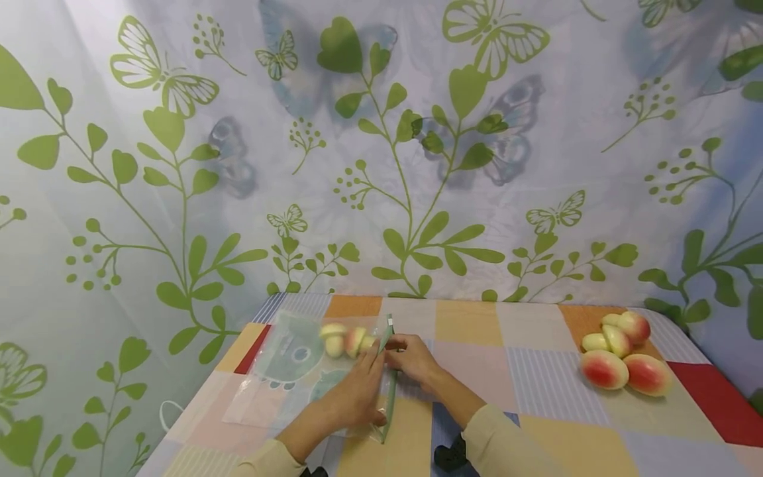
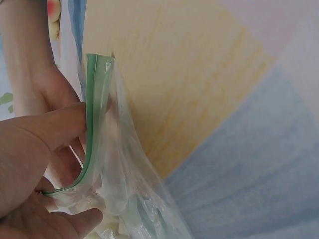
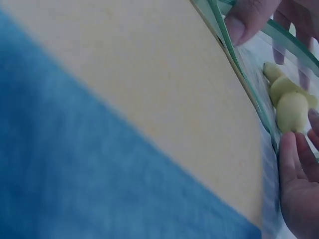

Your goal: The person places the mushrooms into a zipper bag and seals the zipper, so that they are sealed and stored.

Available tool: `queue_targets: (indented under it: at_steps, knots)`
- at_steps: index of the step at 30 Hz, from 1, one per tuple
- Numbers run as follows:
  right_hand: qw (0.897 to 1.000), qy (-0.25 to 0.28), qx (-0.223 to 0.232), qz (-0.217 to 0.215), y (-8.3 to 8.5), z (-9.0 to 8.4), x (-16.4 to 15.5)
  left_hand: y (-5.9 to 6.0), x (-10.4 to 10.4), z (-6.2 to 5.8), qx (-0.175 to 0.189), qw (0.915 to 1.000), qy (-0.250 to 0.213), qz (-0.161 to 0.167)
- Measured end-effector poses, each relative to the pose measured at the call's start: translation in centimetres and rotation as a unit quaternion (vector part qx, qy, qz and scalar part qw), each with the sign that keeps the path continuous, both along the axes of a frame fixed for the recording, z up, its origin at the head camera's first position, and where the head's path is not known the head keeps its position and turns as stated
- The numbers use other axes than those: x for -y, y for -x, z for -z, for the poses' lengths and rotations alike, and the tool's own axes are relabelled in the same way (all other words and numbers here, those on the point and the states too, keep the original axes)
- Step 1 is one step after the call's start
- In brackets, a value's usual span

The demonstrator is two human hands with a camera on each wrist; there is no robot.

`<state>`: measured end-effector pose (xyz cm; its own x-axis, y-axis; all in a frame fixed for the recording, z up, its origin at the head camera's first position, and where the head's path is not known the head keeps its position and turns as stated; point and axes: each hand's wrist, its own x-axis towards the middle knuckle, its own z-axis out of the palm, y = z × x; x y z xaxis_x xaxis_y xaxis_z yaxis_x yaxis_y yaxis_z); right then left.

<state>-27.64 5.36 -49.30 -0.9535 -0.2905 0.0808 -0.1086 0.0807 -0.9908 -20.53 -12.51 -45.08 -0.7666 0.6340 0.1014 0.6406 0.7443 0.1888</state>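
The left hand (image 1: 356,396) pinches the green zip strip (image 2: 91,124) of a clear plastic bag (image 1: 286,371), thumb on the seal, holding the mouth steady. The right hand (image 1: 412,358) grips the same strip farther along, seemingly to work the closure. The bag lies by the table's (image 1: 536,371) far left corner with peaches (image 1: 346,340) inside; more loose peaches (image 1: 620,358) sit near the right edge.

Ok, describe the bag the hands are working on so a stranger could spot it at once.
Start at the patchwork tablecloth and go to its left end, where both hands meet. There lies the clear plastic bag, with a green zip strip along its mouth and a few peaches inside. The loose peaches at the right end are unbagged.
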Motion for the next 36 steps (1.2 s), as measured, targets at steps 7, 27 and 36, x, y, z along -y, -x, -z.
queue_targets:
  at_steps: [7,27,36]
  knots:
    - [0.998,-0.051,-0.024,-0.042,-0.4,-0.7,-2.0,-0.1,-0.1,-0.1,0.001,1.0,0.002,0.001]
    - [0.994,-0.094,-0.049,-0.032,-1.0,-2.7,-7.2,0.0,-0.1,0.1,-0.004,0.9999,-0.009,-0.007]
    - [0.994,-0.093,-0.039,-0.034,-1.5,-3.3,-9.3,0.0,0.1,0.1,0.007,0.9999,-0.013,-0.007]
